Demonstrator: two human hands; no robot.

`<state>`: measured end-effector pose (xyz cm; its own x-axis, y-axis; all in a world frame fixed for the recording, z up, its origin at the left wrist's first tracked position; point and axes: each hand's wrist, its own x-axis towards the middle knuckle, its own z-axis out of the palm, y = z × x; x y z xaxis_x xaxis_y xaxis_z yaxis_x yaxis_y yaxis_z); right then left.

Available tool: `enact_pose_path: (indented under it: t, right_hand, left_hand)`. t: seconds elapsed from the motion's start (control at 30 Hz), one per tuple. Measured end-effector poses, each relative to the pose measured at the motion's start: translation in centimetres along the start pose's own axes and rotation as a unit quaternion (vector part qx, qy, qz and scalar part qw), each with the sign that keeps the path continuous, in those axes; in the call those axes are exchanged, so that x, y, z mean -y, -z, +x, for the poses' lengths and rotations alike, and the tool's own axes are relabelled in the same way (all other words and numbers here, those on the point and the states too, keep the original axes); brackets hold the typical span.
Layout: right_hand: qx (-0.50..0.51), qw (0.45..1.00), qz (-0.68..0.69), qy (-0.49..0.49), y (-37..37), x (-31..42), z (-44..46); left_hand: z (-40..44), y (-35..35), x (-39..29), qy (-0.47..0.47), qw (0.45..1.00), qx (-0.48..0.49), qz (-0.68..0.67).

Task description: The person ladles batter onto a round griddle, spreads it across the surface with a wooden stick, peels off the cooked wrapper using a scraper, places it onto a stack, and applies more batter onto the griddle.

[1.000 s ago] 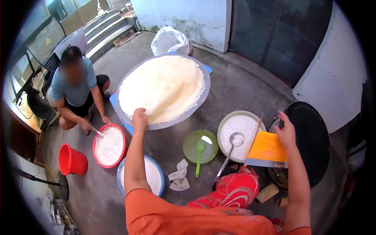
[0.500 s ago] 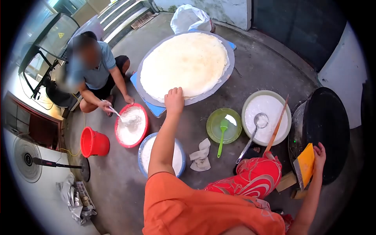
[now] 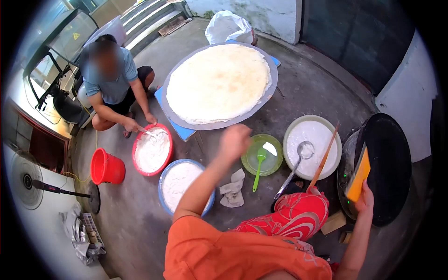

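My left hand (image 3: 233, 142) is smeared by motion above the floor, between the round tray (image 3: 186, 122) and the green basin (image 3: 278, 164); its fingers cannot be made out. A stack of thin, pale round pancakes (image 3: 219, 84) covers most of that tray. Over at the right, my right hand (image 3: 366, 199) is closed on a flat yellow scraper (image 3: 359, 175), held at the near side of a large black round griddle (image 3: 389, 163). A green brush (image 3: 260, 164) rests in the green basin. The pale basin (image 3: 288, 161) of white batter holds a ladle (image 3: 305, 150) and a wooden stick (image 3: 325, 156).
A co-worker (image 3: 112, 77) squats at the left, stirring white batter in a red basin (image 3: 171, 149). Nearby stand a blue basin (image 3: 162, 191) of batter, a red bucket (image 3: 108, 168) and a fan (image 3: 28, 181). A cloth (image 3: 232, 189) lies on the floor.
My left hand has left the edge of the pancake tray and come back toward me and to the right. My right hand has moved down-left, turning the yellow scraper more edge-on beside the griddle.
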<state>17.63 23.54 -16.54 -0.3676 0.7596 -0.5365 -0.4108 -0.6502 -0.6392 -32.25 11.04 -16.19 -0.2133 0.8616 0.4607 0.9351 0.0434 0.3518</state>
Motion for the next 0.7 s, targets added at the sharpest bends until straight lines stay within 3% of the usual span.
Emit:
enact_pose_path:
  t: [0.03, 0.07, 0.1, 0.17, 0.2, 0.27, 0.33, 0.4, 0.43, 0.47, 0.57, 0.6, 0.63, 0.67, 0.7]
  right_hand:
    - [0.000, 0.999, 0.033, 0.023, -1.4, -0.3, 1.2]
    - [-0.001, 0.997, 0.067, 0.046, -2.7, -0.8, 2.7]
    - [0.028, 0.995, 0.095, 0.025, -5.0, -1.3, 3.5]
    - [0.105, 0.987, 0.124, -0.003, -9.7, -2.9, 4.8]
    - [0.153, 0.980, 0.125, -0.011, -11.6, -3.9, 5.3]
    - [0.163, 0.984, 0.074, 0.018, -15.1, -6.1, 5.4]
    - [0.127, 0.992, -0.002, 0.024, -18.3, -6.3, 3.2]
    - [0.088, 0.993, -0.075, 0.031, -18.3, -6.1, 2.5]
    - [0.081, 0.989, -0.124, 0.009, -17.0, -6.0, 2.4]
    - [0.075, 0.982, -0.173, -0.015, -15.6, -6.0, 2.2]
    - [-0.102, 0.968, -0.219, -0.075, -9.6, -6.4, 2.8]
    - [-0.109, 0.954, -0.277, -0.039, -5.6, -7.6, 3.9]
    - [-0.105, 0.963, -0.240, -0.069, -3.1, -8.4, 3.9]
    - [-0.133, 0.958, -0.239, -0.083, -1.8, -9.2, 3.5]
    - [-0.154, 0.946, -0.268, -0.100, -0.9, -10.2, 3.5]
  left_hand:
    - [-0.5, -0.9, -3.2, 0.002, 0.992, 0.046, -0.115]
    - [-0.8, -0.9, -7.1, 0.073, 0.937, 0.150, -0.308]
    - [-0.4, 0.5, -11.2, 0.172, 0.804, 0.279, -0.496]
    - [-2.0, -3.7, -15.4, 0.112, 0.722, 0.219, -0.647]
    - [-1.6, -3.3, -18.4, 0.181, 0.663, 0.129, -0.714]
    - [-0.4, -4.1, -18.6, 0.297, 0.631, 0.216, -0.684]
    - [0.0, -5.5, -16.8, 0.369, 0.682, 0.122, -0.620]
    - [2.5, -4.0, -14.7, 0.390, 0.629, -0.016, -0.672]
    - [3.3, -5.6, -11.3, 0.392, 0.649, -0.037, -0.651]
    - [5.5, -4.5, -9.0, 0.405, 0.621, -0.085, -0.666]
    - [9.6, -5.2, 1.4, 0.473, 0.476, -0.194, -0.715]
    - [10.1, -5.6, 4.6, 0.481, 0.474, -0.231, -0.701]
    - [10.5, -4.4, 5.5, 0.496, 0.450, -0.240, -0.703]
    - [9.9, -3.9, 6.8, 0.500, 0.460, -0.241, -0.693]
    - [9.9, -4.3, 8.4, 0.510, 0.420, -0.255, -0.706]
